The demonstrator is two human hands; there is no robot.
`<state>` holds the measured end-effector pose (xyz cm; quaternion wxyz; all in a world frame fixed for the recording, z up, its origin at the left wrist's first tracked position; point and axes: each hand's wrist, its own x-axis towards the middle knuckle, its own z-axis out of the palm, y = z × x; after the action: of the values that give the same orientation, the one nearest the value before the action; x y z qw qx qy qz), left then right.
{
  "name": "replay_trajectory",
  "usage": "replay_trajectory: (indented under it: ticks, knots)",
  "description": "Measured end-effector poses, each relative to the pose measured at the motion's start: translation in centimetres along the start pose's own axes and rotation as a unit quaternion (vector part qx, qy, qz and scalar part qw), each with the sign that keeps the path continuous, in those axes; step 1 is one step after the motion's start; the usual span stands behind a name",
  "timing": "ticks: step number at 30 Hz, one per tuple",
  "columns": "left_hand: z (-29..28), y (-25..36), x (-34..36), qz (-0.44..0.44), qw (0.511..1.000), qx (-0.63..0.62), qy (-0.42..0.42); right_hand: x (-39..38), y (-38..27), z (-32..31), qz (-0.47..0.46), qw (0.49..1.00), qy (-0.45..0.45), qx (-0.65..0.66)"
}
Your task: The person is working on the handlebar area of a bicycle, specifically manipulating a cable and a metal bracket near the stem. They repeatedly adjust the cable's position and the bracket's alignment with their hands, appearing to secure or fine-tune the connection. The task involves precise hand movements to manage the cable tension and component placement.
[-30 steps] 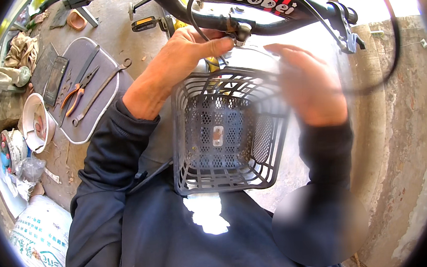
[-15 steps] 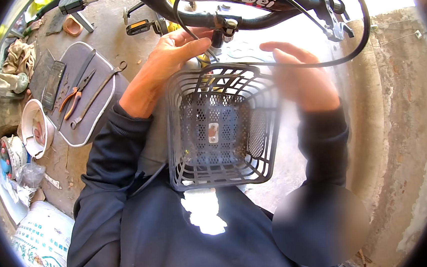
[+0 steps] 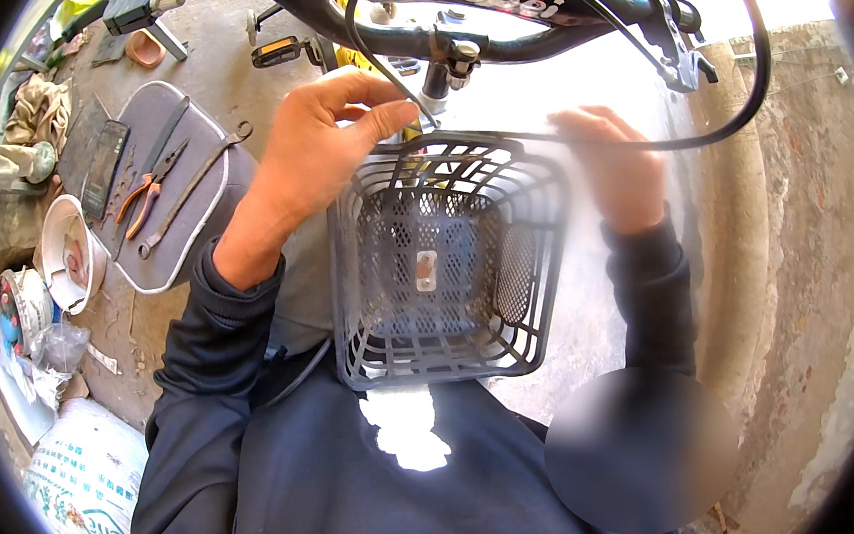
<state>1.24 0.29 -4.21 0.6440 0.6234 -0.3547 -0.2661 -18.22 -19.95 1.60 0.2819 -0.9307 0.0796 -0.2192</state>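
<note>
A black mesh bicycle basket stands in front of my torso, its opening facing me, below the black handlebar. Near the basket's far left corner is my left hand, fingers curved and thumb apart from them, beside a thin black cable. No object shows in it. Past the basket's far right corner, my right hand is blurred, with fingers stretched leftward and a looping black cable crossing in front of it. Between the hands is the stem clamp. Fingertip contact is unclear.
To the left, a grey padded mat carries orange-handled pliers, a long wrench and other tools. A white bucket and a printed white sack lie nearer. A rough wall runs along the right.
My left hand has drawn back leftward from the stem clamp. My right hand has shifted slightly right, and the looping cable has swung outward. The basket has moved a little.
</note>
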Motion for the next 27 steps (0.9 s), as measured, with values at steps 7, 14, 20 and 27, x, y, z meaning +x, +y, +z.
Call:
replay_trajectory:
  ticks: [7, 14, 20, 27]
  knots:
    - [0.4, 2.0, -1.4, 0.061, 0.994, 0.094, -0.011, 1.8, -0.6, 1.5, -0.139, 0.986, 0.050, -0.073]
    - [0.6, 2.1, -1.2, -0.043, 0.999, -0.001, -0.033, 2.8, -0.2, 2.9, -0.175, 0.979, 0.069, -0.072]
    - [0.6, 2.2, -0.7, -0.024, 0.999, -0.025, -0.028, 2.7, 0.0, 3.1, -0.161, 0.980, 0.089, -0.078]
    - [0.6, 2.2, -0.7, -0.006, 1.000, -0.026, -0.016, 3.3, -0.6, 2.9, -0.166, 0.978, 0.095, -0.079]
